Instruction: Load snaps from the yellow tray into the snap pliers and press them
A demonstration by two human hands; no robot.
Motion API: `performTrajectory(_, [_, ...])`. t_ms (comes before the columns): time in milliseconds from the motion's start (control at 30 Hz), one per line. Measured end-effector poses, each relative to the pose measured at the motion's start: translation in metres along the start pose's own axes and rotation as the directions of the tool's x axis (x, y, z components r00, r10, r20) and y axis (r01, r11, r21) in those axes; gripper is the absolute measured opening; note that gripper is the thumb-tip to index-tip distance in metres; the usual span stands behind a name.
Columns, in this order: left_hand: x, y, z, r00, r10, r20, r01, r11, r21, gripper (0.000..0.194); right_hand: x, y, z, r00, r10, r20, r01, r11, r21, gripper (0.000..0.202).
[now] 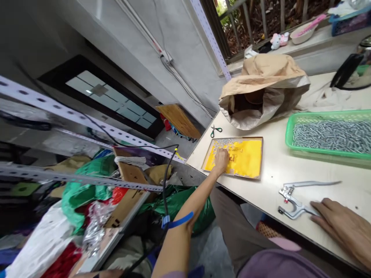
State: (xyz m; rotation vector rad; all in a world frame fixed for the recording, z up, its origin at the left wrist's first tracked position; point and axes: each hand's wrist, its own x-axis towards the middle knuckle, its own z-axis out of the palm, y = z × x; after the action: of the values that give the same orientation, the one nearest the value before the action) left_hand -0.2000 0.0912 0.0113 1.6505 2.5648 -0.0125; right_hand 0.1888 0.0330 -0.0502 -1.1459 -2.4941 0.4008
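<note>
Pliers [297, 204] at four o'clock from a yellow tray [249, 160].
The left hand [222, 159], fingers curled down, is among small metal pieces [223, 142] at the tray's eleven o'clock; whether it grips any cannot be told. The right hand [341, 221] lies over one handle [308, 210], its grip unclear.

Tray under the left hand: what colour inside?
The tray is yellow inside, with darker print; head view.

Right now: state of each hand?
Left hand: bunched at the yellow tray; whether it holds anything can't be told.
Right hand: at the pliers' handle; grip can't be told.
</note>
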Motion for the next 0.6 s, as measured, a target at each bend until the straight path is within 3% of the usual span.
performTrajectory(100, [-0.037, 0.027, 0.002, 0.994, 0.076, 0.084, -0.052, 0.965, -0.259, 0.018, -0.001, -0.013, -0.012, 0.997, -0.008, 0.072, 0.007, 1.000, 0.020, 0.029])
performTrajectory(167, [-0.073, 0.050, 0.010, 0.955, 0.191, 0.226, -0.032, 0.826, -0.563, 0.014, 0.003, -0.018, -0.020, 0.992, -0.006, 0.125, 0.003, 1.000, 0.023, 0.030])
performTrajectory(233, [-0.109, 0.072, 0.020, 0.885, 0.296, 0.359, 0.067, 0.682, -0.728, 0.014, 0.005, -0.020, -0.025, 0.986, -0.001, 0.168, -0.002, 1.000, 0.019, 0.029])
performTrajectory(300, [-0.134, 0.090, 0.030, 0.839, 0.311, 0.447, 0.177, 0.621, -0.764, 0.014, 0.005, -0.021, -0.026, 0.981, -0.001, 0.192, 0.000, 1.000, 0.004, 0.026])
performTrajectory(367, [-0.147, 0.103, 0.038, 0.827, 0.269, 0.494, 0.245, 0.619, -0.746, 0.012, 0.003, -0.022, -0.023, 0.979, 0.001, 0.203, 0.005, 1.000, -0.026, 0.022])
performTrajectory(600, [-0.148, 0.119, 0.036, 0.834, 0.145, 0.532, 0.290, 0.705, -0.647, 0.009, -0.001, -0.025, -0.008, 0.967, 0.076, 0.241, -0.043, 0.989, -0.140, 0.024])
